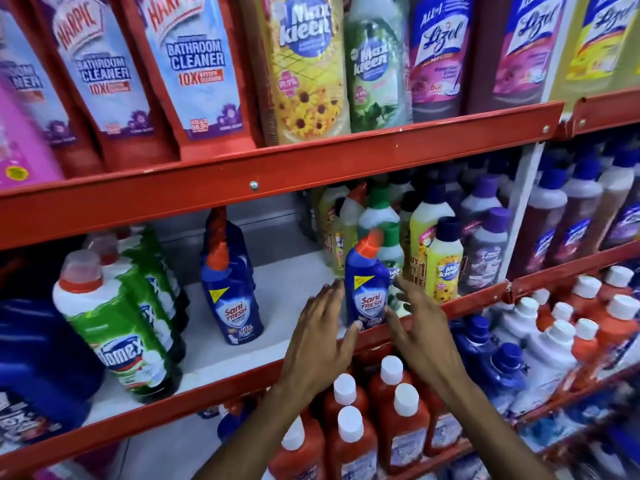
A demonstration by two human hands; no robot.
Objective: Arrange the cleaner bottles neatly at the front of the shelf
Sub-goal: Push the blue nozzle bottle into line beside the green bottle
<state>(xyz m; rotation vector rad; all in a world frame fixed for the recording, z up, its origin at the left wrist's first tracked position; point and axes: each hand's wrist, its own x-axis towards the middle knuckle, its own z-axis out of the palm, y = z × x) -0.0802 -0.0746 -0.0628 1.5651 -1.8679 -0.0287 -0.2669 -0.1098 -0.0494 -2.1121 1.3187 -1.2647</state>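
A blue Sani Fresh bottle [367,289] with an orange angled cap stands upright at the front edge of the middle shelf [287,367]. My left hand [320,337] is on its left side, thumb touching its base, fingers spread. My right hand [417,327] is on its right side, thumb near the base, fingers apart. Neither hand grips the bottle. Further left, a second Sani Fresh bottle [230,292] stands a little back from the edge, with more of them lined up behind it.
Green Domex bottles [117,327] fill the left of the shelf; Max Kleen bottles [441,265] crowd the right. White shelf floor shows between the two Sani Fresh bottles. Red bottles with white caps [349,434] stand on the shelf below. Harpic pouches [194,64] hang above.
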